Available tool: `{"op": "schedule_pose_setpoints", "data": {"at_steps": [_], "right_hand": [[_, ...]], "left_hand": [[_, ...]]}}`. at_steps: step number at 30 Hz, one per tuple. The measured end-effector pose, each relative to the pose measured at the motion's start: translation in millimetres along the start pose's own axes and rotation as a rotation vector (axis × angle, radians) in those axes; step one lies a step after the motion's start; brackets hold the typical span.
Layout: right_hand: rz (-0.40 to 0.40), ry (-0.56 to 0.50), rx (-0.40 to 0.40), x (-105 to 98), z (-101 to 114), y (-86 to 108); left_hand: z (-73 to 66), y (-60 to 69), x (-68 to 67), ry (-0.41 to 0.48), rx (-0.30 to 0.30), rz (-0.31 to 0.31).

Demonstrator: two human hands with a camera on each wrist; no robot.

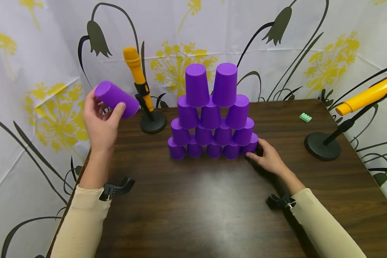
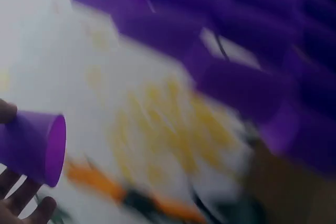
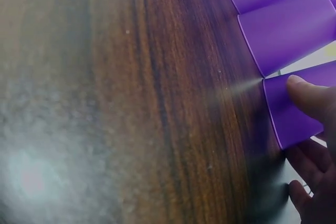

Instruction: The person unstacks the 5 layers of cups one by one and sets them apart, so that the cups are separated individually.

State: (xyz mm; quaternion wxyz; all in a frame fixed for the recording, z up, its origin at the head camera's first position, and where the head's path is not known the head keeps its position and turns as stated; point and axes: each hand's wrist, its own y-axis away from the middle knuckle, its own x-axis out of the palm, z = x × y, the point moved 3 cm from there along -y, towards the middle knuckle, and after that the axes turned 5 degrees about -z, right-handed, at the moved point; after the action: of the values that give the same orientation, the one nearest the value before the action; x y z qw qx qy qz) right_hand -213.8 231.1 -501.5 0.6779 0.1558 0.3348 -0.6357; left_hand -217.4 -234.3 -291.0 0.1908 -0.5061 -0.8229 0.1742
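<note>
Your left hand [image 1: 100,123], at the left of the head view, holds a purple cup [image 1: 116,99] raised and tilted, its mouth toward the lower right. The thumb presses one side and the fingers curl round the other, pinching the cup between them. In the left wrist view the same cup sits at the left edge, mouth turned right, apart from the blurred stack.

Your right hand [image 1: 271,157], right of centre, grips the end cup [image 1: 251,143] of the bottom row at the stack's right side. The right wrist view shows your thumb flat on the near wall and fingers round the far side, pinching it; the cup's rim is on the table [image 1: 196,200].

The stack [image 1: 210,114] stands mid-frame, all cups mouth down: five in the bottom row, then four, three and two. The two top cups stand just beside each other.

Note a yellow microphone [image 1: 135,68] on a black stand, between your left hand and the stack. A second yellow handle [image 1: 367,94], on another black stand, is cut off by the right edge. A green brick [image 1: 305,117] lies at upper right; a flower-patterned curtain [image 1: 61,68] hangs behind.
</note>
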Motion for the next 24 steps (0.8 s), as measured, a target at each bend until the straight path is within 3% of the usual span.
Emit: {"op": "schedule_pose_setpoints", "data": {"at_steps": [3,5,7,10,13,17,24], "right_hand": [[0.010,0.007,0.005,-1,-1,-0.6],[0.016,0.013,0.011,-1,-1,0.1],[0.020,0.017,0.014,-1,-2,0.6],[0.020,0.018,0.010,0,-3,0.6],[0.017,0.020,0.001,0,-3,0.2],[0.018,0.020,-0.008,0,-3,0.0],[0.017,0.023,-0.017,0,-4,-0.2]], "left_hand": [[59.1,4.8,-54.4,-0.293,-0.097,-0.128],[89.7,10.3,-86.0,-0.492,-0.180,-0.183],[114.7,15.2,-112.8,-0.644,-0.269,-0.218],[139.0,20.1,-140.7,-0.781,-0.362,-0.234],[153.1,22.3,-155.2,-0.843,-0.398,-0.217],[164.2,25.4,-163.4,-0.859,-0.421,-0.189],[165.4,28.7,-166.3,-0.857,-0.394,-0.176]]}}
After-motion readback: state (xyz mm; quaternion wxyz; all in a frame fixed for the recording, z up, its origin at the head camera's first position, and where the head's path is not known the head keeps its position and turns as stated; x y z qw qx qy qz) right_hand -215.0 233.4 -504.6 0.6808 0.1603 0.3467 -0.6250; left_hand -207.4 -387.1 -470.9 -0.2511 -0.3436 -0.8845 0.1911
